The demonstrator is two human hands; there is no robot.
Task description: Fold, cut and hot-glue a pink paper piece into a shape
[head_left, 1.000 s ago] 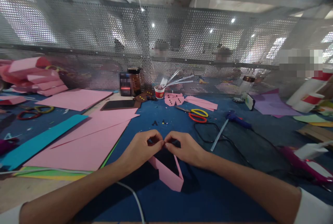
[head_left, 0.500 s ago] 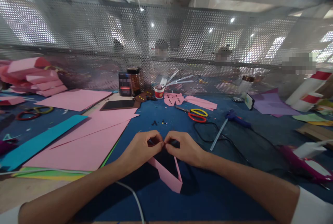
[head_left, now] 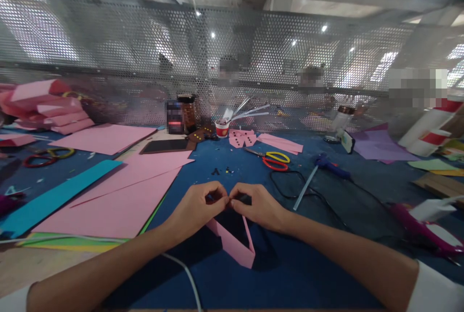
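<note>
A folded strip of pink paper point(head_left: 237, 250) stands on edge over the blue table, bent into an angular loop with a corner toward me. At its far side, my left hand point(head_left: 205, 201) pinches the paper between thumb and fingers. Right beside it, my right hand point(head_left: 255, 204) pinches the same far part, the fingertips of both hands meeting. My fingers hide the pinched section. Just beyond my hands lie small black paper scraps point(head_left: 215, 171).
Pink sheets point(head_left: 119, 196) and a blue strip point(head_left: 61, 196) lie left. Scissors point(head_left: 275, 159) rest ahead, near a red-and-white paper cup point(head_left: 222, 129). To the right are a blue glue gun point(head_left: 331, 166), its black cord and a purple power strip point(head_left: 427, 230). A white cable point(head_left: 186, 273) crosses the front.
Almost nothing differs. Both hands keep the same pinch on the pink paper strip, which has shifted very slightly.
</note>
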